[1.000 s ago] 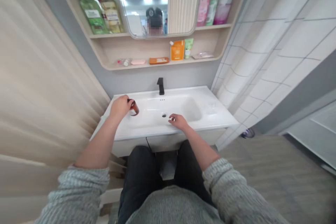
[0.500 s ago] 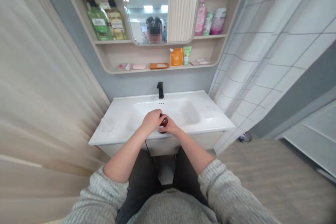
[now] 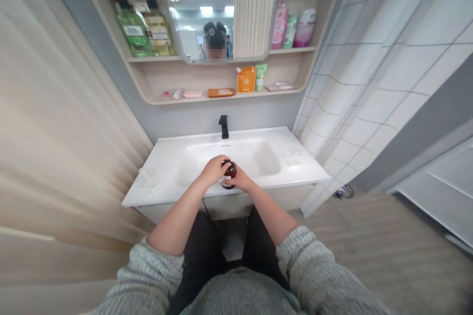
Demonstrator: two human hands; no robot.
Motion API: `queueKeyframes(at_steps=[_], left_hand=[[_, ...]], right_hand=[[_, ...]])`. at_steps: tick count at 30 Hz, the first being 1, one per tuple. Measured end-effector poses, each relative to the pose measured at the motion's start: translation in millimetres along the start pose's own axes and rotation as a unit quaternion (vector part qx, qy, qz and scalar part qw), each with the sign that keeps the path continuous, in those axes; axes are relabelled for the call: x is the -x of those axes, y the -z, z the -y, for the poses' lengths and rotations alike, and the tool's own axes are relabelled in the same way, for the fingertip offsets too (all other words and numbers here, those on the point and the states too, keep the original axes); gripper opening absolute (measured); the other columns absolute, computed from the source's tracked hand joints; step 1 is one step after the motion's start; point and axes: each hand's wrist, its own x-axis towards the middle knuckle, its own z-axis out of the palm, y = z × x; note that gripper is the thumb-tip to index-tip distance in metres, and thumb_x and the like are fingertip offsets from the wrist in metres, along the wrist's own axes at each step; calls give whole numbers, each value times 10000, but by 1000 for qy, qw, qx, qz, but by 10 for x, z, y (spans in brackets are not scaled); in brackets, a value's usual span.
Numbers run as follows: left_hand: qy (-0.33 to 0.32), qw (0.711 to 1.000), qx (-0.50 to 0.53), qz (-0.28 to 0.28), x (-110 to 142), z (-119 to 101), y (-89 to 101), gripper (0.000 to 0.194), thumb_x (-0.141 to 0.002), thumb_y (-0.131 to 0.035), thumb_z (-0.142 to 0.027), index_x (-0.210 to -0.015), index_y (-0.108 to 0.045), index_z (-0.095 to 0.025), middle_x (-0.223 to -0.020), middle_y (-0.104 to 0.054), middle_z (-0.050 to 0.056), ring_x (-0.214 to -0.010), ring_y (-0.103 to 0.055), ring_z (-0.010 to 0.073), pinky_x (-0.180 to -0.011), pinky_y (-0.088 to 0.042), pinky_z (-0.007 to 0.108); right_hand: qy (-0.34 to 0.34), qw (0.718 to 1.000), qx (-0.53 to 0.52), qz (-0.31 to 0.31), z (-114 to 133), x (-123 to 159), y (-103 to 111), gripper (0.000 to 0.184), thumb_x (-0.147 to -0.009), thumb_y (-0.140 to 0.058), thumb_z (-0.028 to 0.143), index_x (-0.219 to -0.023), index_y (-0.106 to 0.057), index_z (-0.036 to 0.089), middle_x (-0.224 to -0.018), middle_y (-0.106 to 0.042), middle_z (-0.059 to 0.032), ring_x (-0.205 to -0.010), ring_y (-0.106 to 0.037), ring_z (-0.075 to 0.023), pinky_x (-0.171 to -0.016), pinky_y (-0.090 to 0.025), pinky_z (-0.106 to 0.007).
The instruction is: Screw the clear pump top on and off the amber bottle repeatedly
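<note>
A dark brown bottle [image 3: 230, 171] with a pale label is held over the front rim of the white sink [image 3: 195, 149]. My left hand [image 3: 213, 170] is closed on its left and upper side, fingers curled at the dark top. From the right, my right hand [image 3: 242, 179] grips the bottle's body, with its fingers partly hidden behind it. Whether the dark top is a separate cap I cannot tell.
The black faucet [image 3: 223, 127] stands behind the basin. Above it, a shelf [image 3: 155, 100] carries an orange pouch [image 3: 246, 79], a green tube [image 3: 260, 77] and small packets. Green and yellow bottles [image 3: 135, 32] stand upper left. Curtains hang on both sides.
More of the brown bottle and its label now shows between my hands. My left hand has shifted slightly left, and the whole view has moved a little.
</note>
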Motion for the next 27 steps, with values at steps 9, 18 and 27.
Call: queueKeyframes(at_steps=[9, 18, 27], left_hand=[[96, 992, -1, -88, 51, -83, -74, 250, -875, -874, -414, -881, -699, -235, -949, -786, 56, -917, -745, 261, -892, -591, 394], [-1, 995, 95, -4, 159, -78, -10, 496, -963, -615, -121, -1423, -716, -275, -1307, -837, 53, -1243, -775, 232, -1158, -572, 383], [0, 1000, -26, -16, 78, -198, -66, 346, -995, -700, -247, -1330, -786, -250, -1283, -822, 92, -1219, -767, 283, -1147, -587, 428]], right_hand=[[5, 999, -26, 32, 2, -5, -40, 815, -594, -1055, 348, -1292, -651, 231, -1218, -800, -61, -1141, -758, -264, -1110, -612, -501], [10, 998, -32, 51, 138, 50, -62, 952, -614, -1047, 319, -1456, -610, 239, -1339, -773, -95, -1233, -744, -293, -1158, -588, -494], [-5, 998, -41, 50, 98, 58, -62, 950, -602, -1048, 327, -1436, -607, 219, -1237, -791, -89, -1143, -749, -286, -1075, -623, -466]])
